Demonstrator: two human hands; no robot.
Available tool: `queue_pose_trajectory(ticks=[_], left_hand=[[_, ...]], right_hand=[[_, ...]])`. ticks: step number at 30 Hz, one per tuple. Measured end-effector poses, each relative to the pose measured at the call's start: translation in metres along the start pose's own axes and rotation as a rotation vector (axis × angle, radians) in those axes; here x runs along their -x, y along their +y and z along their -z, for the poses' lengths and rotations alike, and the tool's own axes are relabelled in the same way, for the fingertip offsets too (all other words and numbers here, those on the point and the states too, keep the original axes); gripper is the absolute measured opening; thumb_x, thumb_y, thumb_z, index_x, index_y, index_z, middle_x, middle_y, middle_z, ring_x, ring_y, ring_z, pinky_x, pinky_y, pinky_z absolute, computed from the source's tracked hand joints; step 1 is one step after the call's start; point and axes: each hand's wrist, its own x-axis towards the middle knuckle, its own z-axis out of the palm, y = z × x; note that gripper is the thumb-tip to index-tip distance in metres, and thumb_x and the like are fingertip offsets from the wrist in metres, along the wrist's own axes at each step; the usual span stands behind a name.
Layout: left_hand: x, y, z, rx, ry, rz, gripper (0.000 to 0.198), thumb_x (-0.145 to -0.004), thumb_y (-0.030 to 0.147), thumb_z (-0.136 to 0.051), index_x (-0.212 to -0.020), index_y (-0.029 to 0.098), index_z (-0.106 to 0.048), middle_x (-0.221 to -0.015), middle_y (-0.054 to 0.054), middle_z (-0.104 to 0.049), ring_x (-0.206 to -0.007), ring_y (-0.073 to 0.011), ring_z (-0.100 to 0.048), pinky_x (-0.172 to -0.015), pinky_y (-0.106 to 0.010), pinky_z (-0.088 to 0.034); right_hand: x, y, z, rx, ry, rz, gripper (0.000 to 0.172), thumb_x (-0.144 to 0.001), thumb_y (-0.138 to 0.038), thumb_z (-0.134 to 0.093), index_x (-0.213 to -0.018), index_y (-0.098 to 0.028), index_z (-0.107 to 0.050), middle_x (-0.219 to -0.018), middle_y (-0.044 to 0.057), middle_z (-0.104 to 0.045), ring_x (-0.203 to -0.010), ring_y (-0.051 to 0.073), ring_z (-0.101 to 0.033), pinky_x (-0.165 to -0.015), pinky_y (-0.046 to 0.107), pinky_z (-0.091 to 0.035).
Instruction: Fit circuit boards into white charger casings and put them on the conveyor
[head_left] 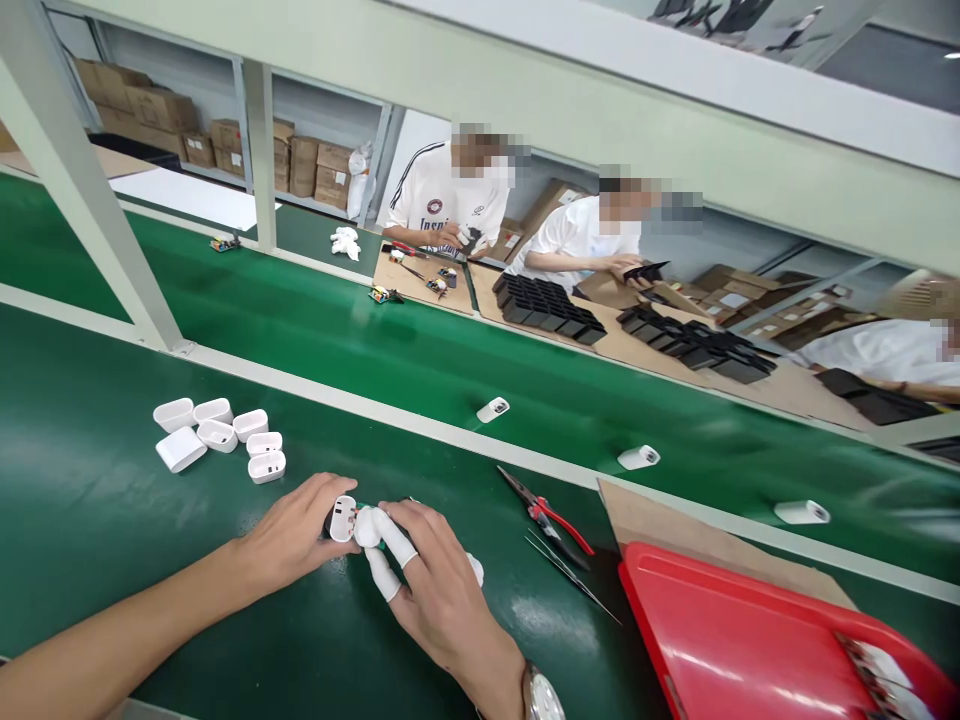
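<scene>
My left hand (296,535) and my right hand (431,580) meet over the green work surface (112,500). Together they pinch a small white charger part (343,519) with a dark piece behind it. White finger cots cover several fingertips of my right hand, and a wristwatch (541,695) sits on its wrist. A cluster of several white charger shells (221,440) lies to the upper left of my hands.
Red-handled pliers (547,515) and thin tweezers (570,575) lie right of my hands. A red bin (750,640) on cardboard sits at the lower right. White chargers (493,409) ride the green belt beyond. Three people work across it with black trays (547,305).
</scene>
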Motion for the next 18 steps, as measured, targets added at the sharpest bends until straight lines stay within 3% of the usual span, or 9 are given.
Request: queue_pose_trajectory(ticks=[6,11,18], left_hand=[[-0.003,0.004,0.003,-0.152,0.108,-0.173,0.042,-0.103,0.046,-0.062,-0.132,0.018,-0.049,-0.117,-0.013,-0.061,-0.102,-0.0277,-0.07,-0.079,-0.039,-0.064],[-0.006,0.009,0.006,-0.224,0.106,-0.248,0.033,-0.105,0.036,-0.06,-0.128,0.013,-0.052,-0.112,-0.014,-0.062,-0.098,-0.0285,-0.068,-0.077,-0.04,-0.063],[-0.007,0.012,0.008,-0.224,0.11,-0.254,0.039,-0.1,0.03,-0.068,-0.131,0.013,-0.052,-0.113,-0.015,-0.063,-0.099,-0.0297,-0.064,-0.082,-0.044,-0.062]], right_hand=[[-0.001,-0.004,0.0,-0.027,0.037,0.001,0.055,-0.096,-0.005,-0.064,-0.149,-0.012,-0.049,-0.135,0.02,-0.064,-0.126,0.034,-0.06,-0.106,0.057,-0.056],[0.001,-0.005,-0.004,-0.03,0.001,0.011,0.051,-0.096,-0.005,-0.062,-0.145,-0.013,-0.052,-0.14,0.019,-0.062,-0.13,0.035,-0.057,-0.108,0.06,-0.054],[0.001,0.0,-0.014,0.02,-0.113,0.005,0.045,-0.094,-0.001,-0.056,-0.138,-0.012,-0.056,-0.142,0.018,-0.058,-0.131,0.036,-0.053,-0.11,0.061,-0.052]])
